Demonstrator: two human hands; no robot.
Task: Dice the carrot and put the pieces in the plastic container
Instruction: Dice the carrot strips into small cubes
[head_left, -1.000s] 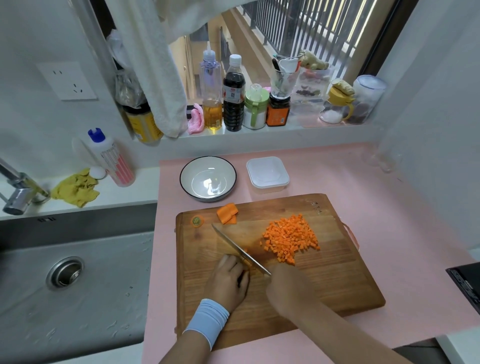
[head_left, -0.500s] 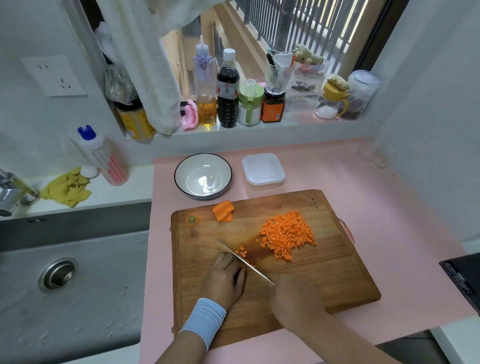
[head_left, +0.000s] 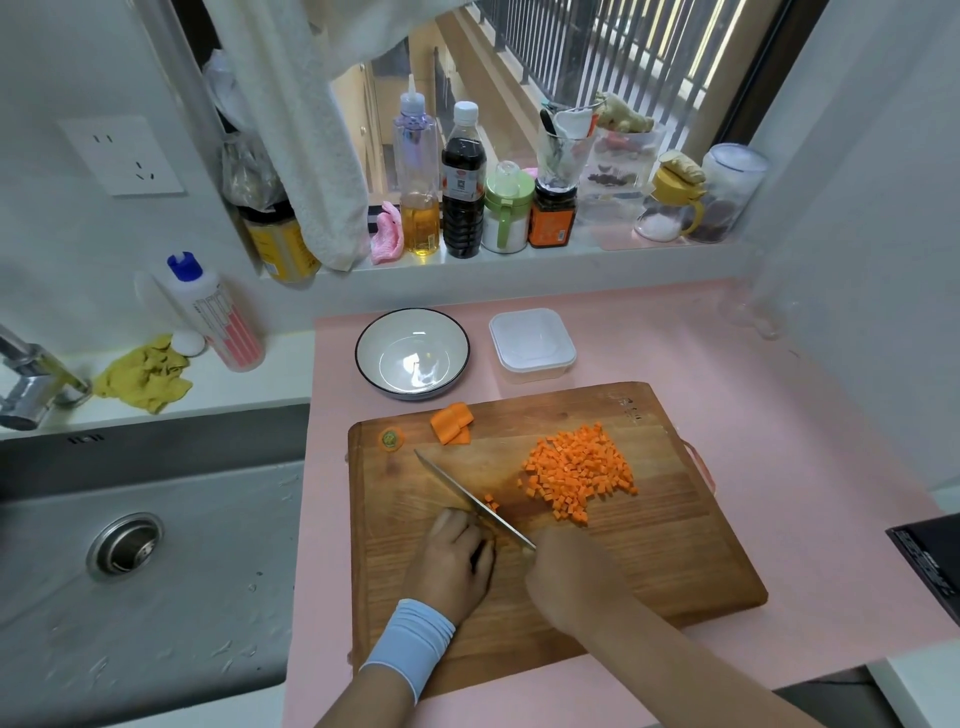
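Note:
On the wooden cutting board (head_left: 649, 561) my right hand (head_left: 569, 571) grips the handle of a knife (head_left: 467, 496), its blade slanting up and left. My left hand (head_left: 454, 558), fingers curled, presses down on carrot strips hidden beneath it, right against the blade. A couple of fresh cubes (head_left: 491, 501) lie just right of the blade. A pile of diced carrot (head_left: 579, 478) sits at the board's centre right. A carrot chunk (head_left: 452, 423) and the stem end (head_left: 391, 439) lie at the board's far edge. The plastic container (head_left: 532, 345) stands behind the board, with no carrot in it.
A white bowl (head_left: 413, 353) sits left of the container. The steel sink (head_left: 140, 545) lies to the left, with a tap (head_left: 31, 384), yellow cloth (head_left: 143, 374) and detergent bottle (head_left: 215, 312) behind it. Bottles and jars (head_left: 462, 192) line the windowsill. A black appliance (head_left: 930, 561) is at the right edge.
The knife has cut again and both hands have edged toward me along the strips. A couple of new cubes now lie beside the blade. The camera view shifted slightly.

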